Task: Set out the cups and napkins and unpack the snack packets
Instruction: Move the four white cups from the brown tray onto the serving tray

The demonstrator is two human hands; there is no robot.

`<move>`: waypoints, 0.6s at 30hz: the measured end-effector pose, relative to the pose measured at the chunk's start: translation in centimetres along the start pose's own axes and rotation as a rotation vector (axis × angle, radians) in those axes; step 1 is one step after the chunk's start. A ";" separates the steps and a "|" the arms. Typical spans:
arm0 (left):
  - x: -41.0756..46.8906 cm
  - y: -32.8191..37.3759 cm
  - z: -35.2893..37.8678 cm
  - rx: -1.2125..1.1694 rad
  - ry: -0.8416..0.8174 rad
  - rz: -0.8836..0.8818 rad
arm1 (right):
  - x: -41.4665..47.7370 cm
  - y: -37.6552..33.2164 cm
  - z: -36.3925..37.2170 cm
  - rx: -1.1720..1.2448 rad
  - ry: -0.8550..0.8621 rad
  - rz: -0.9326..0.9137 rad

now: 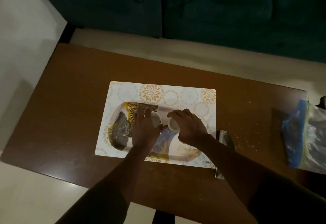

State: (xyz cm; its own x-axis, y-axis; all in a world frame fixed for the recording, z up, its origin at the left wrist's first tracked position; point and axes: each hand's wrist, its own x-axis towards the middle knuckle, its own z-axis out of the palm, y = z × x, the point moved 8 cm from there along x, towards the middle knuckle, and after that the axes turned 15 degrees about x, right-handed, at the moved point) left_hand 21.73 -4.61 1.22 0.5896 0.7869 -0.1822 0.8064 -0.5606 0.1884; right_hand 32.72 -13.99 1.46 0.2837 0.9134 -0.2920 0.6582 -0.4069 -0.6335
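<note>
Left hand (143,128): fingers and thumb curled round the left cup (156,119), gripping it from above.
Right hand (191,126): fingers curled over the right cup (173,124), gripping its rim and side.
Cups: small, white, close beside each other but apart, both over the middle of the tray (120,132).
Tray: oblong, printed with gold-lined ginkgo leaves; lies on the placemat (158,92).
Placemat: pale, round floral motifs, marked "KUBER" at its near right corner; lies on the brown table (74,103).
Shiny object (220,153): just beside the placemat's right edge; kind unclear.
Plastic bag (307,135): clear with blue, at the table's right end; contents unclear.
Surroundings: dark green sofa (176,11) beyond the table; pale floor (26,47).
</note>
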 end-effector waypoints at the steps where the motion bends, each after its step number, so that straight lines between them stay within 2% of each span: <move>1: -0.1 0.2 0.1 0.003 0.004 0.001 | -0.2 0.0 0.1 -0.009 0.003 -0.019; 5: 0.2 -0.2 -0.1 -0.006 0.025 0.010 | -0.4 -0.5 0.7 -0.016 0.008 -0.003; 7: 0.3 -0.5 -0.5 0.005 0.015 0.076 | -1.0 -0.1 -0.1 0.079 0.146 0.084; 10: 0.5 -1.0 -0.6 0.080 -0.058 0.284 | -2.7 0.6 -1.0 0.141 0.373 0.234; 14: 0.3 -0.5 -0.1 0.235 -0.130 0.570 | -3.0 0.9 0.6 0.138 0.327 0.356; 16: 0.3 -0.4 0.1 0.210 -0.150 0.604 | -2.4 1.0 1.0 0.121 0.292 0.394; 18: 0.6 -0.9 0.2 0.096 -0.183 0.548 | -1.7 0.6 0.9 0.098 0.283 0.373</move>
State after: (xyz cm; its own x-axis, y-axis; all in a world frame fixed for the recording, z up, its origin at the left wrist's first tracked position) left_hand 21.41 -3.68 0.74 0.9134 0.3232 -0.2477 0.3772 -0.9007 0.2156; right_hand 32.01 -15.80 0.88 0.6756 0.6670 -0.3142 0.4104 -0.6943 -0.5912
